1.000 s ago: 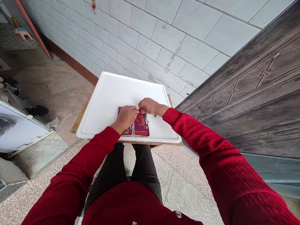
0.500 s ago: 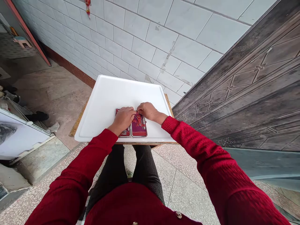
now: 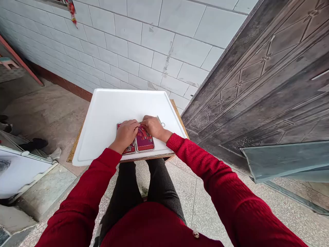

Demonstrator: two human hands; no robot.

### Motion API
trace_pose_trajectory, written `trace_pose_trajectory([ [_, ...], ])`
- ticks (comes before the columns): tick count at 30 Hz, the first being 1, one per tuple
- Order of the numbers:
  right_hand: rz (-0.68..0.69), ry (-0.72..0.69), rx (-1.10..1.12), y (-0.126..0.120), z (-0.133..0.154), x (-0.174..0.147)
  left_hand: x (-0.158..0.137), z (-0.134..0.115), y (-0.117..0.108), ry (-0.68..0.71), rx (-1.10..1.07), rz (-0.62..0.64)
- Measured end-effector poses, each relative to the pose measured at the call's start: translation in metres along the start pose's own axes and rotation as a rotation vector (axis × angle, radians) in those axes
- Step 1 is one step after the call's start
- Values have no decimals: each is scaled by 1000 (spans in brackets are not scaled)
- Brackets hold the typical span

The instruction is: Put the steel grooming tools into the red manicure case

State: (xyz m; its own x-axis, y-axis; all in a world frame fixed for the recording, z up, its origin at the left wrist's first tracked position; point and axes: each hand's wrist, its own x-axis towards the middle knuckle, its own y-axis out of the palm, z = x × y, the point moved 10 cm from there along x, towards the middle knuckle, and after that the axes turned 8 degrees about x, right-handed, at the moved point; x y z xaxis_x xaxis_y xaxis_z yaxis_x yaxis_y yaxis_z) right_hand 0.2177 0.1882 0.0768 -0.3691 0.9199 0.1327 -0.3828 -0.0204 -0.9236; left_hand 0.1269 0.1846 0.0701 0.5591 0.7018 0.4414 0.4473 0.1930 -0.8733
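Observation:
A manicure case (image 3: 145, 148) with dark red lining lies opened flat near the front edge of a white tray (image 3: 102, 109). Small metal tools (image 3: 148, 138) are tucked under red straps in its right half. My left hand (image 3: 125, 134) lies over the left half, fingers bent and closed on the case, their tips hidden. At the top of the right half my right hand (image 3: 153, 127) is pinched; what it holds is hidden by the fingers. A small metal ring (image 3: 162, 124) shows just behind the right hand. The fingertips of both hands are close together.
A wooden board (image 3: 74, 144) carries the tray. Behind it runs a white tiled wall (image 3: 146, 51). To the right stands a dark patterned metal door (image 3: 257, 79), and at the left a white-panelled rack (image 3: 23, 171) is on the floor.
The view has shifted, so tray and case appear further left. A metal ring now shows behind my right hand. Both hands stay at the case.

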Motion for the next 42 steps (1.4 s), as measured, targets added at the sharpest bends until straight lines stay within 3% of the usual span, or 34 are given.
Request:
trace_pose_trajectory([
  [6,-103,43,130,-15,-17,-4,1,0,-2,9,8,-14],
  [11,-260,334,97,-54,-77,-26,0,-1,-5,13,-8,-31],
  [17,-93,569,-24,-55,-120,-57,0,-1,-7,-3,-33,-39],
  [25,138,598,-121,-43,-115,-48,0,-2,-8,-10,-41,-28],
  [29,166,600,-105,-44,-117,-46,1,2,-12,-34,-23,-65],
  [33,94,623,103,-47,-129,-56,-3,5,-23,-56,4,-93],
  [38,-175,672,544,-57,-148,-75,-19,5,-37,-50,26,-62],
  [42,-181,559,987,-34,-120,-78,-39,8,-43,-54,33,-56],
])
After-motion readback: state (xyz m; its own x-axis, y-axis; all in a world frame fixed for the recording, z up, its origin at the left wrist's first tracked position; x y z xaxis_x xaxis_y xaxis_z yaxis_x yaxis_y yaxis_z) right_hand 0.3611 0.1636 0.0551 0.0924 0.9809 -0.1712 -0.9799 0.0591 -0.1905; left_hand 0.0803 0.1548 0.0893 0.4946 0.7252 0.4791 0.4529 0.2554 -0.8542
